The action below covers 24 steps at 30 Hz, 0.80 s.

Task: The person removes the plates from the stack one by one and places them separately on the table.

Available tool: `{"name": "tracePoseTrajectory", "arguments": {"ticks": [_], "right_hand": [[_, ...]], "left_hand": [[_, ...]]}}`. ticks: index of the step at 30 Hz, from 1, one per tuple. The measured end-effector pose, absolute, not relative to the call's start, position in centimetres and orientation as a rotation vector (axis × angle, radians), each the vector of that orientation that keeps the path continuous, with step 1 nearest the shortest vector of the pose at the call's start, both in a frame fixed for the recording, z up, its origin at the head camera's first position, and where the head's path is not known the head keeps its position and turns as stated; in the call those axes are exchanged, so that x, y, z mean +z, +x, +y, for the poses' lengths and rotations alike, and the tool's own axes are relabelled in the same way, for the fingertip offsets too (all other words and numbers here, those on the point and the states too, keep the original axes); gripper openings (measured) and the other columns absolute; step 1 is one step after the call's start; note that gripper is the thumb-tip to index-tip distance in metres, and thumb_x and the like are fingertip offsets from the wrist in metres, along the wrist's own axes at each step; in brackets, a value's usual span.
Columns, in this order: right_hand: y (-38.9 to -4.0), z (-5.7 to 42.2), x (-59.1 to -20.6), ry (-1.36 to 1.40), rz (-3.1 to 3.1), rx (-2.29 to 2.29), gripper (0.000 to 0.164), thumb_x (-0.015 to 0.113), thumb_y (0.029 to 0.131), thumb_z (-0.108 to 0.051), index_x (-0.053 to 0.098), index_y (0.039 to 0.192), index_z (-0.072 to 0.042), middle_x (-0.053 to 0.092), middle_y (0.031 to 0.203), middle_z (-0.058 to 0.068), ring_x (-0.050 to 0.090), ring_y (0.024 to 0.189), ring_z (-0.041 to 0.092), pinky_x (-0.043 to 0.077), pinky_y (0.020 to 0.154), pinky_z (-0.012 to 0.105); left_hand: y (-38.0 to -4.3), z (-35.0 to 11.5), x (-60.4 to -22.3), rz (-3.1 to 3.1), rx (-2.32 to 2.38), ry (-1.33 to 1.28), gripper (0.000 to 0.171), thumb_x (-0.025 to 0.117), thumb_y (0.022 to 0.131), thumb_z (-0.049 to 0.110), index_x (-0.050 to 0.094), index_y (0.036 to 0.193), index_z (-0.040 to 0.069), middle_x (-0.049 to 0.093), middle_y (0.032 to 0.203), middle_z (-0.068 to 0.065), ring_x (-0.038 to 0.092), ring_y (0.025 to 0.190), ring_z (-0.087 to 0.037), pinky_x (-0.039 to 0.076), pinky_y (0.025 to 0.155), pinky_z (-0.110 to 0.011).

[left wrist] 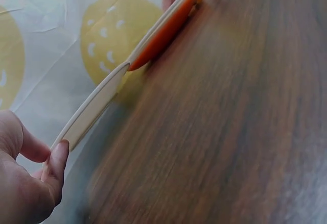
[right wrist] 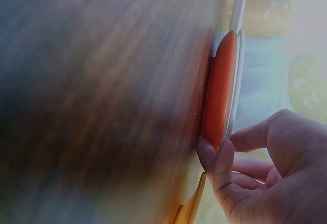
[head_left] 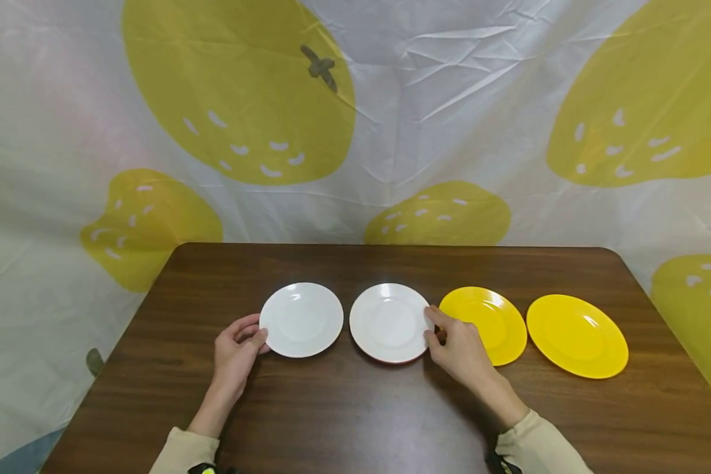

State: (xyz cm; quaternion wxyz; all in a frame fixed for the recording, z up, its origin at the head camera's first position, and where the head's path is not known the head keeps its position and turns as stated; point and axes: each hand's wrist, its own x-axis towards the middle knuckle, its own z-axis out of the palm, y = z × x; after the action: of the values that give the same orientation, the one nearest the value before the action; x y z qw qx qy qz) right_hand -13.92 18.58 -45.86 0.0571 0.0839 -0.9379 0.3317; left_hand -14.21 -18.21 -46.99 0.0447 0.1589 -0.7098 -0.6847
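My left hand (head_left: pixel 234 349) pinches the left rim of a white plate (head_left: pixel 302 320) between thumb and fingers. The pale side of that plate (left wrist: pixel 97 106) shows edge-on in the left wrist view. To its right lies a second white plate (head_left: pixel 388 322), stacked on an orange-red plate (right wrist: pixel 219 91) that is mostly hidden from above. My right hand (head_left: pixel 462 349) grips this stack at its right rim, thumb and fingers on either side of the edge. Whether the stack touches the table there, I cannot tell.
Right of the stack lie a yellow plate (head_left: pixel 506 336), partly behind my right hand, and another yellow plate (head_left: pixel 577 336) farther right. All are over a brown wooden table (head_left: pixel 343 415). A white cloth with yellow fruit shapes (head_left: pixel 391 131) hangs behind it.
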Motion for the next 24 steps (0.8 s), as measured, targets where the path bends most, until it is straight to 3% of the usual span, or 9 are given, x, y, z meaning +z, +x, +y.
{"name": "tracePoseTrajectory", "arguments": {"ticks": [10,24], "right_hand": [[-13.83,18.68,-45.82,0.243,-2.861,1.018,0.048,0.067,0.091,-0.007,0.06,0.137,0.004,0.065,0.134,0.021,0.05,0.063,0.014,0.043,0.05,0.02],[-13.69,18.56,-45.96,0.242,-2.846,1.02,0.048,0.065,0.091,-0.006,0.06,0.137,0.004,0.062,0.137,0.021,0.049,0.061,0.013,0.042,0.05,0.02]], "left_hand": [[-14.3,-17.9,-47.26,-2.241,-2.01,0.47,0.038,0.062,0.095,-0.001,0.057,0.132,-0.01,0.061,0.099,-0.009,0.063,0.071,0.0,0.057,0.066,-0.015],[-13.9,-17.97,-47.15,-2.497,-1.697,0.463,0.037,0.06,0.097,0.006,0.062,0.131,-0.008,0.064,0.118,-0.025,0.058,0.075,0.003,0.053,0.065,-0.012]]}}
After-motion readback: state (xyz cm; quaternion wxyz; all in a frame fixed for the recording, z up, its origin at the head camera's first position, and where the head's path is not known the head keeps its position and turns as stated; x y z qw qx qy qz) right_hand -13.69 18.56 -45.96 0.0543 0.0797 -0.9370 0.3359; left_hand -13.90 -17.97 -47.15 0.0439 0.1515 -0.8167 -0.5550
